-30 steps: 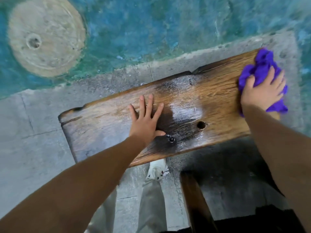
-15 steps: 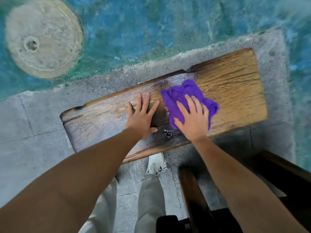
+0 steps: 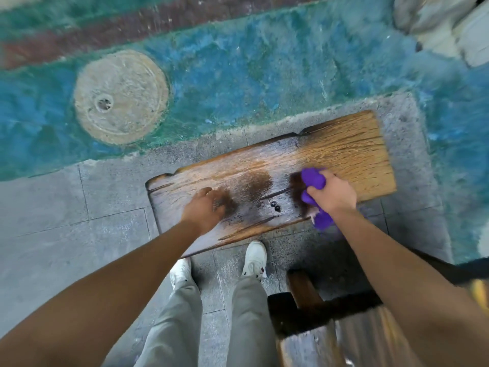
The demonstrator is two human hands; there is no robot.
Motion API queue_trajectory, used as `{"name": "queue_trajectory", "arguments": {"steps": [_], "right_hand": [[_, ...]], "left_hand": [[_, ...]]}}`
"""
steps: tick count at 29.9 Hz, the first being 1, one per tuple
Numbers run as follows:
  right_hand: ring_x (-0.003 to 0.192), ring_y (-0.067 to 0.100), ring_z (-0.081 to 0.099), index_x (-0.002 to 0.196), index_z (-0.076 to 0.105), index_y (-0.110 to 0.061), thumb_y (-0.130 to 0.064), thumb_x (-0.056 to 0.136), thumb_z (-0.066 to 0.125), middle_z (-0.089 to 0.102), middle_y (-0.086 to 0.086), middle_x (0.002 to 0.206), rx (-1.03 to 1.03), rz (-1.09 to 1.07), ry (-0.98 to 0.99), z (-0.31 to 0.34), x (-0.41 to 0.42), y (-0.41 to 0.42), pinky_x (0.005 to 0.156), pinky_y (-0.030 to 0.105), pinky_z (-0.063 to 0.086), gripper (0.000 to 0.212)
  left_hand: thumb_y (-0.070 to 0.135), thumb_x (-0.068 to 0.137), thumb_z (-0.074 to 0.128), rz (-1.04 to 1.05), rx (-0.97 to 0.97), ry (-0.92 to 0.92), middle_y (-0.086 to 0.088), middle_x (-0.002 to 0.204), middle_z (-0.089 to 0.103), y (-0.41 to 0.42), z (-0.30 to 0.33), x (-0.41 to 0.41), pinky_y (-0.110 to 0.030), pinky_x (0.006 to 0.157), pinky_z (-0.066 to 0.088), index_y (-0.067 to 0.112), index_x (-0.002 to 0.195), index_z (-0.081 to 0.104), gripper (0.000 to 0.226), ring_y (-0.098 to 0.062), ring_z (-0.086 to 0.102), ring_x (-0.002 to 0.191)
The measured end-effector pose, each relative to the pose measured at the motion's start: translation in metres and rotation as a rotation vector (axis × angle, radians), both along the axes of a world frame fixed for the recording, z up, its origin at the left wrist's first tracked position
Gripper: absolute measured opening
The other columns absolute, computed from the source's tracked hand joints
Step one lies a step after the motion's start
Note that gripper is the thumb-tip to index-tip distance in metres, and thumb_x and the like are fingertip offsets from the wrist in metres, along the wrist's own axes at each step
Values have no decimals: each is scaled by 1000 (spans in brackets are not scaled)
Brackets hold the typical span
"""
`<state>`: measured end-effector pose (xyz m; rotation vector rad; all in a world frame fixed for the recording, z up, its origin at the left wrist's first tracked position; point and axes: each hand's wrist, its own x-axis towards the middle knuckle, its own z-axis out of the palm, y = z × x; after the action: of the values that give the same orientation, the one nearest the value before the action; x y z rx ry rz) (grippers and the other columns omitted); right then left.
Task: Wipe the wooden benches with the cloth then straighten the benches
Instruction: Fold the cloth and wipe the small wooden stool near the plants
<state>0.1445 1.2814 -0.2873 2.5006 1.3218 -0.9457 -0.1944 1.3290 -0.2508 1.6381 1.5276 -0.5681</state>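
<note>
On grey paving beside a blue-green painted floor stands a worn wooden bench (image 3: 344, 152), its plank running from near left to far right. At the plank's middle, the person's right hand (image 3: 332, 193) grips a bunched purple cloth (image 3: 313, 178), fingers curled round it, with cloth also spilling below the wrist over the near edge. To the left, the left hand (image 3: 203, 207) rests on the wood, fingers loosely bent and holding nothing. Dark damp patches lie between the hands. White shoes (image 3: 255, 256) stand just near the bench.
</note>
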Motion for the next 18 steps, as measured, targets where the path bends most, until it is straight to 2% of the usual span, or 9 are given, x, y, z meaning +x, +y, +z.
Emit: {"name": "queue_trajectory", "arguments": {"steps": [2, 3, 5, 6, 8, 10, 12, 16, 18], "right_hand": [[71, 23, 59, 121, 64, -30, -47, 85, 69, 59, -9, 76, 136, -67, 81, 50, -24, 14, 60, 18, 33, 41], [66, 18, 54, 118, 65, -30, -46, 86, 70, 52, -15, 70, 179, -87, 111, 56, -33, 21, 56, 16, 27, 36], [70, 18, 56, 113, 66, -29, -45, 87, 70, 53, -16, 71, 257, -124, 198, 102, -57, 21, 54, 16, 27, 31], [74, 19, 59, 112, 67, -29, -45, 88, 70, 58, -12, 75, 279, -152, 230, 105, -64, 22, 55, 17, 30, 30], [80, 18, 61, 110, 68, -28, -45, 87, 72, 65, -7, 84, 368, -208, 280, 142, -83, 16, 59, 23, 35, 29], [83, 18, 64, 111, 69, -27, -44, 86, 73, 69, -6, 88, 428, -267, 330, 160, -101, 14, 68, 26, 41, 30], [86, 19, 65, 112, 68, -27, -45, 86, 74, 71, -5, 93, 456, -288, 380, 178, -122, 14, 71, 29, 43, 32], [93, 18, 61, 123, 65, -29, -53, 83, 73, 66, -3, 105, 491, -204, 401, 218, -182, 0, 69, 28, 38, 48], [103, 20, 61, 131, 60, -30, -57, 80, 69, 64, 0, 114, 481, -178, 424, 230, -208, -13, 75, 30, 43, 59]], "left_hand": [[39, 101, 55, 88, 28, -103, -7, 154, 46, 3, 39, 2, -41, 107, 46, 24, 145, 51, 47, -30, 53, 132], [39, 101, 55, 160, 21, -153, -6, 150, 51, 4, 43, 9, -36, 101, 48, 24, 141, 53, 43, -26, 58, 123], [43, 101, 55, 278, -41, -259, -5, 138, 62, 1, 84, 14, -27, 86, 45, 26, 136, 57, 38, -18, 60, 102], [43, 102, 55, 351, -74, -305, -5, 131, 66, -1, 88, 21, -25, 83, 43, 27, 132, 59, 35, -16, 59, 98], [40, 102, 56, 422, -80, -410, 0, 123, 68, -3, 123, 21, -24, 87, 40, 28, 119, 64, 23, -16, 60, 103], [40, 103, 53, 509, -93, -503, 6, 121, 66, -2, 142, 23, -28, 95, 43, 27, 115, 64, 20, -17, 61, 112], [48, 103, 49, 614, -169, -579, 0, 121, 69, 3, 163, 24, -43, 100, 53, 23, 124, 60, 34, -23, 66, 111], [56, 98, 54, 769, -307, -754, -3, 114, 72, -5, 201, 4, -51, 87, 62, 32, 119, 61, 32, -26, 74, 102], [53, 95, 61, 828, -355, -821, -4, 118, 74, -14, 209, -4, -52, 85, 62, 27, 127, 62, 41, -25, 74, 104]]}}
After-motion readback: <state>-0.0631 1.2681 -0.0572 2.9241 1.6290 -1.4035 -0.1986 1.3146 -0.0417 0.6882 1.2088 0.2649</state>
